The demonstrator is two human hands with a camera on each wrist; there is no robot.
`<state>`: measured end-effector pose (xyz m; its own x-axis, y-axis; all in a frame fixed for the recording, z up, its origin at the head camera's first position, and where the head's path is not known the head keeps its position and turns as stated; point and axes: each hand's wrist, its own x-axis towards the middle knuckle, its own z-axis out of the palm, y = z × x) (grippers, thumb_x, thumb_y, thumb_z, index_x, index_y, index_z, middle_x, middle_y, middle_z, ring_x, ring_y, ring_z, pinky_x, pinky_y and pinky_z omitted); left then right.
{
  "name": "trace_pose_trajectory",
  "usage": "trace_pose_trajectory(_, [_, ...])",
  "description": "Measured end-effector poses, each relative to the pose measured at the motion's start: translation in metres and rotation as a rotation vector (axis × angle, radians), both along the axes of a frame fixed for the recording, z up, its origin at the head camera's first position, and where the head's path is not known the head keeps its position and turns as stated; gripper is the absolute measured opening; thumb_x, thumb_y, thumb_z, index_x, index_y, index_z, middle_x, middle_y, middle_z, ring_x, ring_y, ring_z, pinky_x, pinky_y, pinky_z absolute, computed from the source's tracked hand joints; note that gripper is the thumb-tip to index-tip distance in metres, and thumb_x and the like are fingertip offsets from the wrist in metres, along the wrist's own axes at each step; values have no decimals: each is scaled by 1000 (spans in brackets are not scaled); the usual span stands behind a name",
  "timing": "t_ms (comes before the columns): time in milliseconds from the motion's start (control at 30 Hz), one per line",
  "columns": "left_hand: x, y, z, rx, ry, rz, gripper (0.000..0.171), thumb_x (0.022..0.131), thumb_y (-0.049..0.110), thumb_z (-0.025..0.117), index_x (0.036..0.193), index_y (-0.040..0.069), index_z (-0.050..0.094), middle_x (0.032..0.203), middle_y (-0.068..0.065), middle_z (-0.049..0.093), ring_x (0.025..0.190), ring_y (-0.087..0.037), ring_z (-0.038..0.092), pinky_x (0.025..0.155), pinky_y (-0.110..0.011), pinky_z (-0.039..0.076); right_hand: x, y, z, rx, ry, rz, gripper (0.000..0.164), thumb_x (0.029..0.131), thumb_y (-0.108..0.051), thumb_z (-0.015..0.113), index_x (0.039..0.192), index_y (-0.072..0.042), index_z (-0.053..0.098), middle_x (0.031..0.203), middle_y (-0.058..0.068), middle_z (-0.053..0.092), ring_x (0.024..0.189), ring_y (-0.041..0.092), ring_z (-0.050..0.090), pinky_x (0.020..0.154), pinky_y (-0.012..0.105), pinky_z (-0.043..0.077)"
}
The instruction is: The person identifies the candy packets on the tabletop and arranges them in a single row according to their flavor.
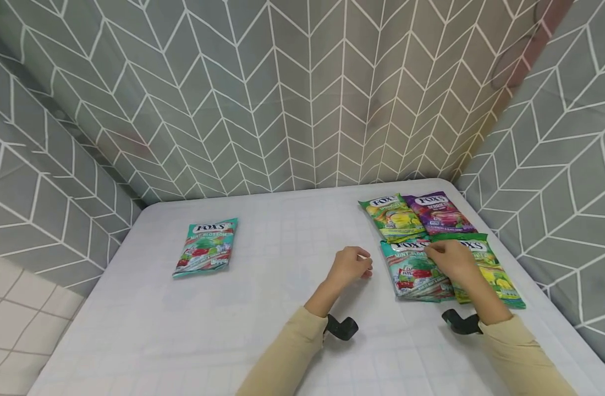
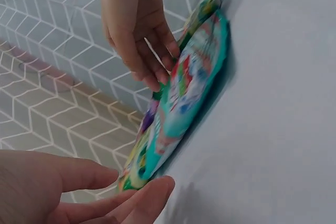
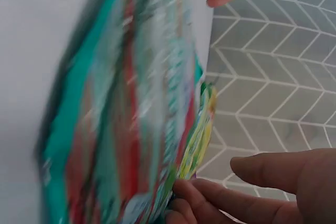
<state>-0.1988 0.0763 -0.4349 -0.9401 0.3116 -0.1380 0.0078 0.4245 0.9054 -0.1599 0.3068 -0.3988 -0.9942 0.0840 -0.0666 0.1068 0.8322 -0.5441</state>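
My right hand is over a teal Fox's Mint Blossom candy bag on the right of the table. In the right wrist view its fingers touch or nearly touch the bag's edge, the thumb standing apart. Left of that bag hovers my left hand, fingers loosely bent and holding nothing. A green-and-yellow candy bag lies beside the teal one, partly behind the right hand. Further back are another green-and-yellow bag and a purple Berries bag.
A separate Mint Blossom bag lies on the left of the white-covered table. Grey patterned curtains enclose the back and sides. Black wrist mounts stick out from both forearms.
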Motion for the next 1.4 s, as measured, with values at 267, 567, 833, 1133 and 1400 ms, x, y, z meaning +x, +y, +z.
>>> trace_pose_trajectory(267, [14, 20, -9, 9, -48, -45, 27, 93, 11, 63, 114, -5, 63, 67, -1, 67, 59, -13, 67, 59, -23, 53, 11, 3, 8, 140, -60, -48, 42, 98, -24, 52, 110, 15, 63, 91, 28, 64, 77, 38, 58, 63, 47, 48])
trace_pose_trajectory(567, [24, 31, -10, 5, -22, -110, 29, 93, 9, 60, 115, -9, 63, 67, -2, 68, 57, -14, 67, 60, -20, 51, 5, -1, 6, 231, -118, -22, 32, 95, -17, 53, 74, 6, 59, 68, 15, 54, 60, 26, 48, 53, 39, 41])
trace_pose_trajectory(833, [26, 41, -14, 3, -43, -111, 36, 95, 13, 59, 123, -8, 57, 55, -1, 62, 47, -12, 62, 60, -17, 46, -2, -2, -2, 266, -212, -60, 42, 98, -16, 51, 108, 25, 52, 97, 38, 57, 77, 39, 58, 63, 51, 49])
trace_pose_trajectory(1133, [26, 45, -11, 29, -99, -102, 32, 94, 13, 61, 119, -8, 56, 62, -3, 63, 47, -15, 62, 55, -20, 49, 1, 8, -4, 166, -165, -44, 42, 99, -19, 50, 92, 22, 57, 74, 22, 56, 64, 29, 51, 57, 38, 44])
trace_pose_trajectory(1400, [23, 43, -12, 36, -135, -99, 31, 93, 14, 63, 117, -3, 54, 65, -4, 62, 48, -16, 62, 49, -24, 50, 1, 14, -8, 100, -149, 12, 34, 99, -17, 48, 84, 14, 53, 73, 17, 51, 66, 27, 48, 57, 35, 41])
